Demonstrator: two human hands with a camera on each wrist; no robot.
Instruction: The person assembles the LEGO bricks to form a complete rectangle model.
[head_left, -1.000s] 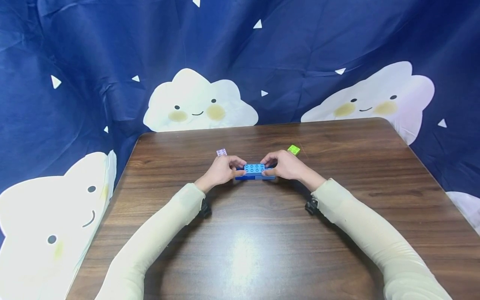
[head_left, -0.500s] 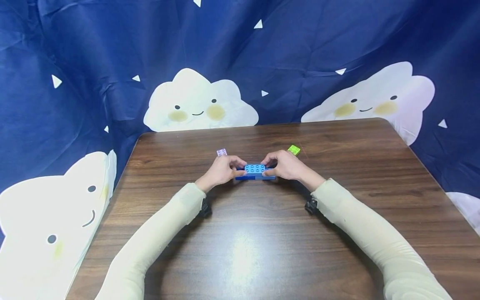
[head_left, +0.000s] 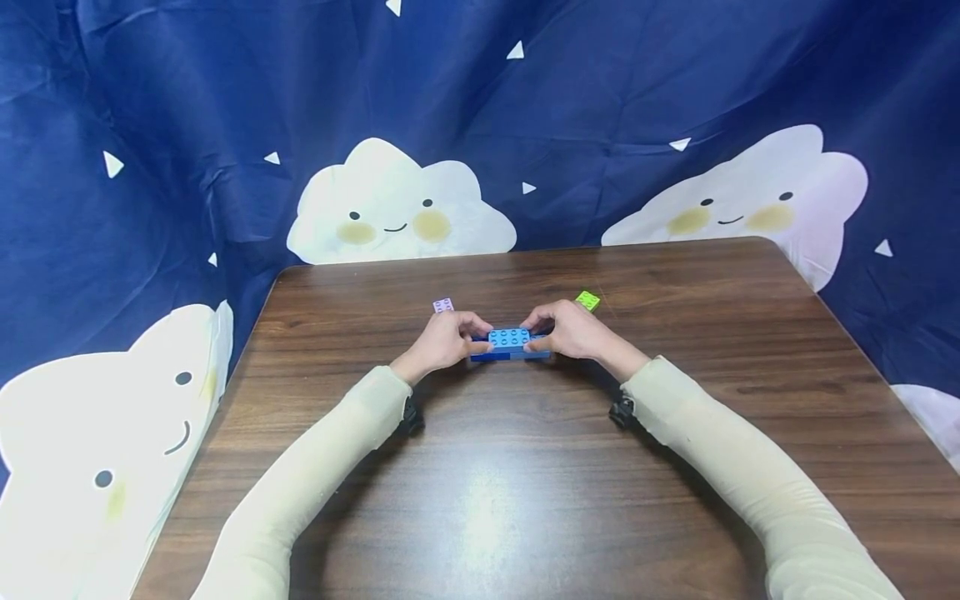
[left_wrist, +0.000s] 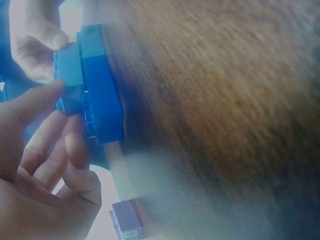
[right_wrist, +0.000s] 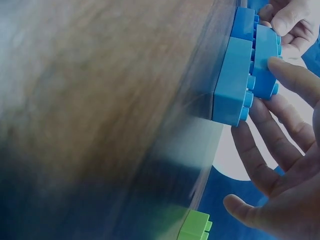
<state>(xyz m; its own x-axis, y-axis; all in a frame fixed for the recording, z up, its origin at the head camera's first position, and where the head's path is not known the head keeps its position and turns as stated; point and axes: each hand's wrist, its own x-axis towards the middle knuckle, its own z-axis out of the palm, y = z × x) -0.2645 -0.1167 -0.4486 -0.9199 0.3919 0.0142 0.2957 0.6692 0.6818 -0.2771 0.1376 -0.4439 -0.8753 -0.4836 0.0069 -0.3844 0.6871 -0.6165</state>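
Note:
At the middle of the table, a light blue brick (head_left: 509, 337) lies across two lower bricks set end to end. The lower left one is a dark blue brick (left_wrist: 104, 100); on the right is a mid-blue brick (right_wrist: 232, 80). My left hand (head_left: 444, 339) pinches the top brick's left end between thumb and fingers. From the other side, my right hand (head_left: 573, 329) pinches its right end, its other fingers spread beside the lower brick in the right wrist view. Studs of the lower bricks show along the line under the top brick.
A lilac brick (head_left: 443, 305) lies on the wooden table (head_left: 480, 467) just beyond my left hand. Behind my right hand is a lime green brick (head_left: 588, 300). A blue curtain (head_left: 600, 100) with clouds hangs past the table's far edge.

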